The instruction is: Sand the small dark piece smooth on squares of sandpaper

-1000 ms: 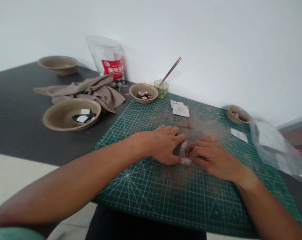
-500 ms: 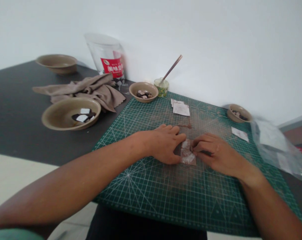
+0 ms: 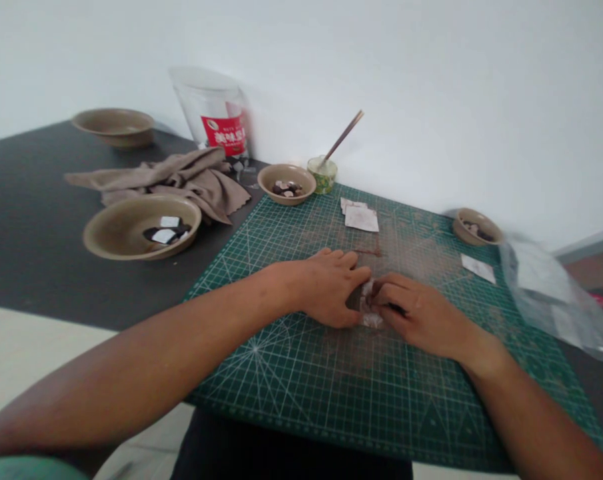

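My left hand lies on the green cutting mat with its fingers spread. Its thumb and forefinger tips rest at the left edge of a small, crinkled whitish piece, thin like paper or film. Over that piece, my right hand is closed in a pinch, its fingertips on the piece's surface. Whatever sits between those fingertips is hidden. Much of the piece is covered by both hands. Just beyond them, a thin reddish-brown strip or smear shows on the mat.
Small white squares lie at the back, another at right. Bowls with dark pieces stand behind, at right and at left. A brown cloth, clear tub, green-patterned cup and plastic bag surround the mat.
My right hand has slid a little to the left, covering more of the whitish piece. My left hand stays in place.
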### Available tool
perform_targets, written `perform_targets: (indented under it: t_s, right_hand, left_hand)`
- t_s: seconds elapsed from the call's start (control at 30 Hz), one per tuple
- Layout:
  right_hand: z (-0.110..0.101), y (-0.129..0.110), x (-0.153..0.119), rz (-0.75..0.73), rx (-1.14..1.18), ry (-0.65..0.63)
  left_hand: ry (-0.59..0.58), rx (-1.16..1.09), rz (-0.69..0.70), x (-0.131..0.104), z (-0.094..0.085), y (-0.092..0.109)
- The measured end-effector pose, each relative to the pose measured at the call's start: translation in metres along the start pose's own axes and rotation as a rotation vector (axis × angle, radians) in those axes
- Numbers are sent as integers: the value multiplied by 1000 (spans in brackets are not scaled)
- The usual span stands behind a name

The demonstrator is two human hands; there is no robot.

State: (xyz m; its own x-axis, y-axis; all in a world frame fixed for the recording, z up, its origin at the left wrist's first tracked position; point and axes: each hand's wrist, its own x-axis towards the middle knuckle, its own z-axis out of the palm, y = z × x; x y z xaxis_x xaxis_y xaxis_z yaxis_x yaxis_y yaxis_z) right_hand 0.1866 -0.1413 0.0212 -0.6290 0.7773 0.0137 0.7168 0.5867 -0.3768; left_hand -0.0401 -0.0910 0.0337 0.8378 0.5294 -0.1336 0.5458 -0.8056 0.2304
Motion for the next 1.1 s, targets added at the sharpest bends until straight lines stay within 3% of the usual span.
perform_targets:
  t_s: [0.1, 0.27, 0.47, 0.63, 0.83, 1.0, 1.1]
  right_hand:
    - [-3, 1, 0, 86, -33, 37]
    - [1, -5, -1, 11, 59, -47]
    - [-1, 0, 0, 143, -75, 40]
    - [0, -12, -2, 27, 86, -92]
    - [-5, -8, 1, 152, 19, -10]
    - [-7, -8, -2, 58, 124, -97]
    - [-2, -6, 3, 76, 84, -16]
  left_hand:
    - [9, 7, 0, 0, 1, -1]
    - [19, -5, 20, 0, 2, -2]
    - [20, 7, 14, 0, 1, -1]
    - [2, -15, 21, 0, -1, -1]
    - [27, 2, 21, 0, 3, -2]
    - [26, 3, 30, 0, 3, -2]
    - [29, 10, 25, 0, 3, -2]
